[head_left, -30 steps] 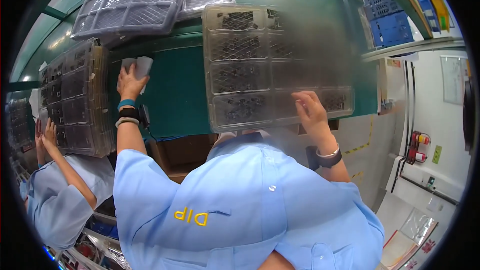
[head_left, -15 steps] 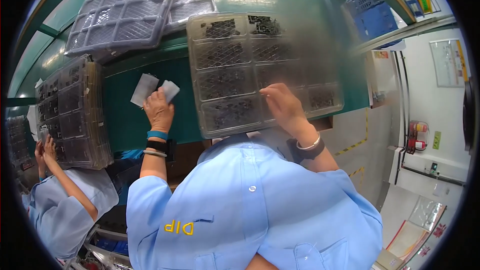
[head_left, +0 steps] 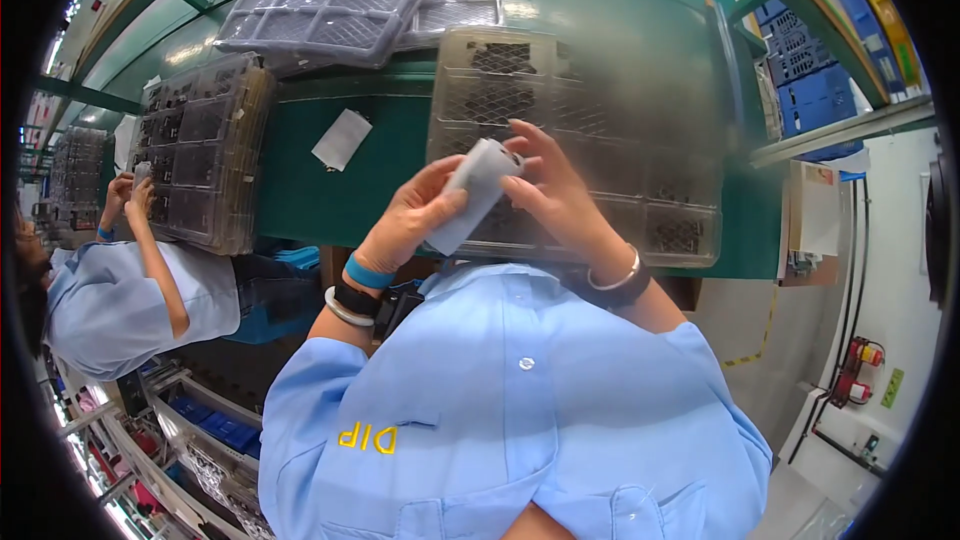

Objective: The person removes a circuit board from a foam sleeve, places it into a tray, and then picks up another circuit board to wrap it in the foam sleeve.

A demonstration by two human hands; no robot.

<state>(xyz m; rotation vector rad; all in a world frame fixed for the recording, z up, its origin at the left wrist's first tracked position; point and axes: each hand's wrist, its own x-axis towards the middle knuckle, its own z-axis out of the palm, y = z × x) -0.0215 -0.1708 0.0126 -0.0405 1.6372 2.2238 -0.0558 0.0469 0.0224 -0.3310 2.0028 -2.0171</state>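
Your left hand (head_left: 408,218) pinches a white packet (head_left: 470,205) thumb-to-fingers, mid-frame, over the compartment tray (head_left: 437,90). Your right hand (head_left: 560,195) is part-curled at its upper end; can't tell if it grips. Second white piece (head_left: 342,140): green bench (head_left: 320,200), upper left.

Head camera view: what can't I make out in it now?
Head view:
- Right-side contents of the clear plastic compartment tray: blurred by haze.
- Small black parts inside: too small to identify.
- Part of the white flat packet: covered by the left hand.
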